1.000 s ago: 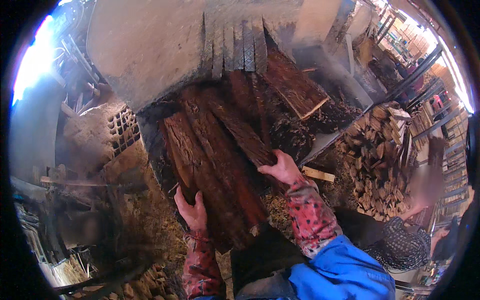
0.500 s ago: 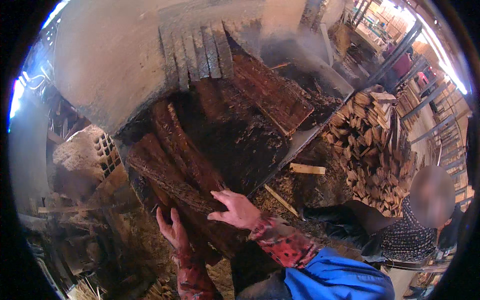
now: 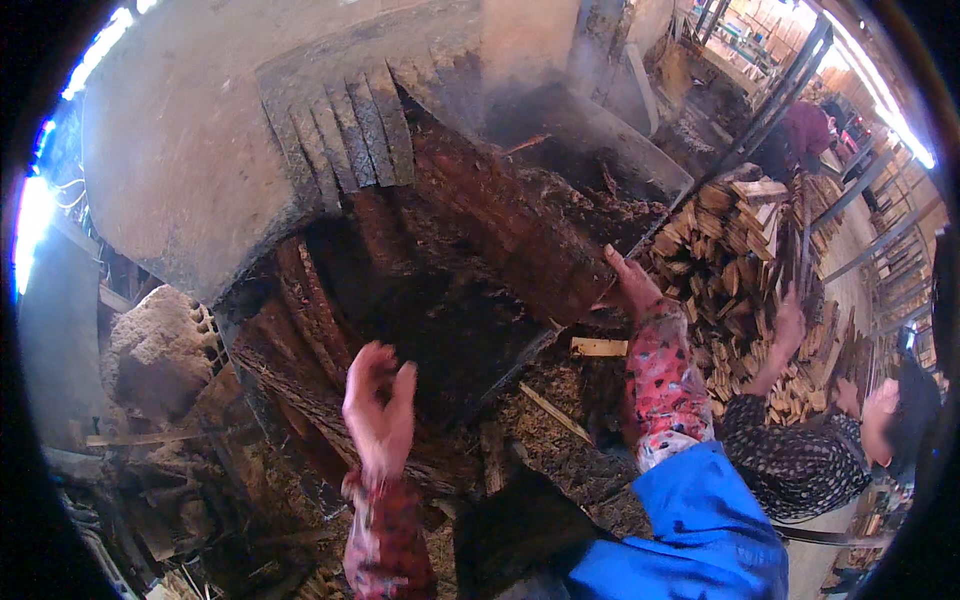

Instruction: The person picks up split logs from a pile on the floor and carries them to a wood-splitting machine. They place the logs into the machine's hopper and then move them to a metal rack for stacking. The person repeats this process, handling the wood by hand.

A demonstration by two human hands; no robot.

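A reddish-brown wood slab [image 3: 500, 220], rough with bark, slants down out of a dark, sooty opening. My right hand [image 3: 637, 288] is at the slab's lower right end, fingers around its edge; part of the grip is hidden. My left hand [image 3: 380, 412] is raised over the near side of the opening, fingers curved and apart, holding nothing. Below and left of it, several bark-covered slabs [image 3: 290, 370] lean in the opening's left side.
A pale domed wall with hanging dark strips [image 3: 350, 140] stands over the opening. At right is a stack of split wood [image 3: 715, 240]. Beside it a person in a patterned top [image 3: 800, 460] reaches toward the stack. A short wood block [image 3: 598, 347] and a thin stick [image 3: 555, 412] lie nearby.
My right hand has left the near slabs and moved up and right to the other slab's end, which has shifted outward. My left hand has lifted. The person at right has reached toward the stack.
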